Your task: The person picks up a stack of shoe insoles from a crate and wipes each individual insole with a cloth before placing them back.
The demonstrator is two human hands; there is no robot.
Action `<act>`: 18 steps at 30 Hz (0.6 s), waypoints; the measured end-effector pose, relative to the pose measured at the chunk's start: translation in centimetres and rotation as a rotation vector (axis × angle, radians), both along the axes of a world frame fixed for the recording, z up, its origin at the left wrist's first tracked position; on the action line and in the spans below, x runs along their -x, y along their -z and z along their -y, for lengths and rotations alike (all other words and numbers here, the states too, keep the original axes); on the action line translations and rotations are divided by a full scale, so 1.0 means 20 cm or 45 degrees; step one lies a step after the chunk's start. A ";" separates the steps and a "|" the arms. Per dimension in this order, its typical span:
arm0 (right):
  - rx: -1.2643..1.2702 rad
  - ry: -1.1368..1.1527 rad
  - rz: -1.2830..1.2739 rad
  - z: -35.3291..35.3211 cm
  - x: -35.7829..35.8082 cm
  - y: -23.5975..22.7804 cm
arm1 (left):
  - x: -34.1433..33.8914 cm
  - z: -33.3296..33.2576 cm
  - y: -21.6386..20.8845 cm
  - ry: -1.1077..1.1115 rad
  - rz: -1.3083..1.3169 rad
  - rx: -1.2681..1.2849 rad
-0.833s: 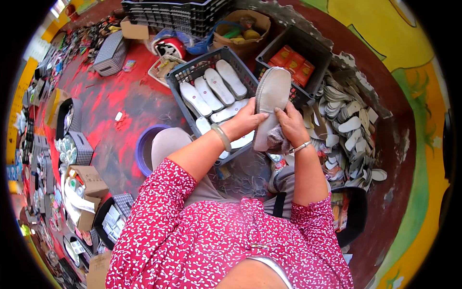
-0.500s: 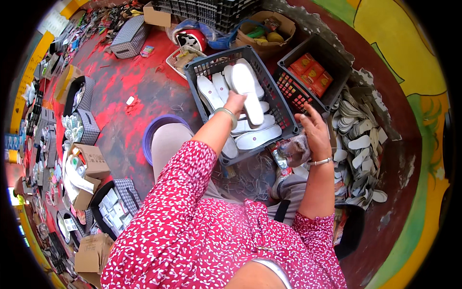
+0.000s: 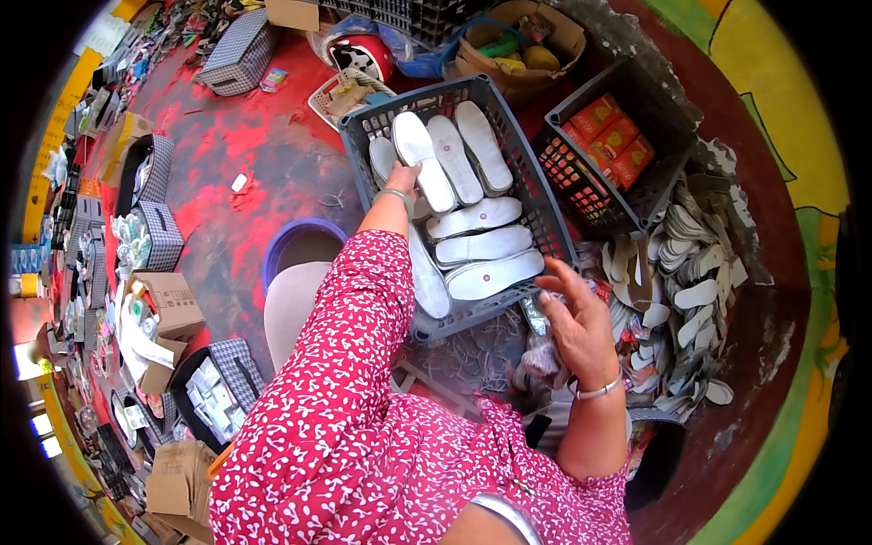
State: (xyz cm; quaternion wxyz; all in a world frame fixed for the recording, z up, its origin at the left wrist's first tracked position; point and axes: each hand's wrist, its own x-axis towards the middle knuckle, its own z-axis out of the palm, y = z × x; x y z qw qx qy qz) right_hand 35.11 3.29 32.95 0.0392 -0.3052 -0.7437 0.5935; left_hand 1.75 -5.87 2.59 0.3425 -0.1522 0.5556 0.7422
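A dark grey plastic crate [image 3: 536,186] holds several white insoles, some lying lengthwise and others crosswise in its near part. My left hand [image 3: 401,182] is closed on the edge of a white insole [image 3: 425,163] at the crate's left side, over the other insoles. Part of that hand's grip is hidden behind its own back. My right hand [image 3: 581,331] hovers off the crate's near right corner, fingers apart and nothing in them. A crumpled greyish cloth [image 3: 542,359] lies beside it, partly hidden.
A second black crate [image 3: 581,204] with red boxes [image 3: 610,136] stands to the right. Below it spreads a heap of loose soles [image 3: 681,300]. A purple-rimmed bucket [image 3: 304,227] sits left of my knee. A brown tub [image 3: 522,82] and a red helmet [image 3: 368,53] are behind.
My left hand has moved left with the insole, lowering it among the others at the crate's left side. My right hand has come slightly down and left, still open.
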 end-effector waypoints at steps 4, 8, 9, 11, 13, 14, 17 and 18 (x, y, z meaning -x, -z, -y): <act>-0.134 -0.050 0.011 0.03 0.01 0.03 | 0.06 -0.04 0.10 0.075 -0.052 -0.176; -0.228 -0.115 0.059 0.04 0.04 0.04 | 0.10 -0.04 0.21 0.139 -0.063 -0.226; -0.214 -0.110 0.051 0.03 0.05 0.06 | 0.11 -0.04 0.24 0.127 -0.060 -0.213; -0.184 -0.093 0.032 0.04 0.07 0.07 | 0.12 -0.04 0.24 0.112 -0.058 -0.187; -0.181 -0.106 0.074 0.03 0.07 0.07 | 0.11 -0.05 0.24 0.035 -0.006 -0.141; -0.182 -0.112 0.094 0.03 0.08 0.06 | 0.10 -0.05 0.24 -0.004 0.018 -0.120; -0.185 -0.131 0.088 0.04 0.08 0.08 | 0.09 -0.05 0.18 0.002 0.032 0.030; -0.198 -0.133 0.103 0.04 0.08 0.08 | 0.08 -0.06 0.15 -0.011 0.025 0.104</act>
